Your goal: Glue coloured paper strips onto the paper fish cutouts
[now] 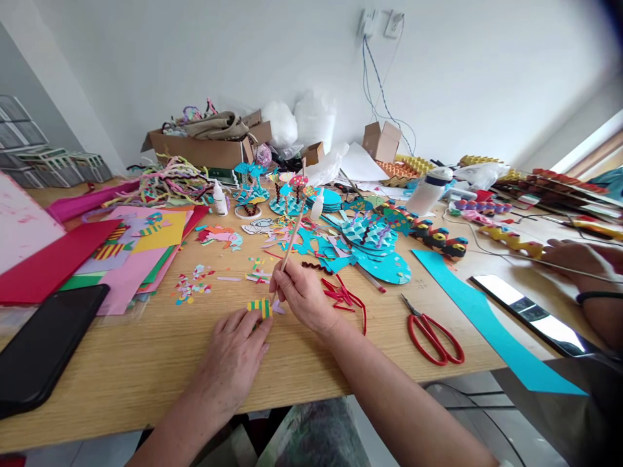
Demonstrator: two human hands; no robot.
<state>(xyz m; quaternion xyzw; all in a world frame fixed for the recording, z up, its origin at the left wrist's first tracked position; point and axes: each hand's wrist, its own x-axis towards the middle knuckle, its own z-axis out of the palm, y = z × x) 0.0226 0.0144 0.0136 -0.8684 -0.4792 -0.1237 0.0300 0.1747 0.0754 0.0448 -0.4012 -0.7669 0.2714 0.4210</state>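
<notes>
My left hand (236, 353) rests on the table, its fingertips pressing on a small yellow-and-green striped paper piece (259, 306). Pinched in my right hand (304, 295) is a thin wooden stick (293, 243), slanting up and away. The stick's lower tip comes down at the right edge of the striped piece, beside a small lilac paper scrap (278, 307). Whether the tip touches the paper I cannot tell. Just beyond my hands lie paper strips (257, 277) and a pile of coloured paper bits (192, 285). Red pipe cleaners (345, 295) are right of my right hand.
Red-handled scissors (433, 334) and a turquoise paper strip (479, 311) lie to the right. A black phone (48, 347) and coloured sheets (129, 259) are at left. Glue bottles (220, 200) and turquoise paper crafts (372, 237) stand farther back. Another person's hand (579, 263) is at far right.
</notes>
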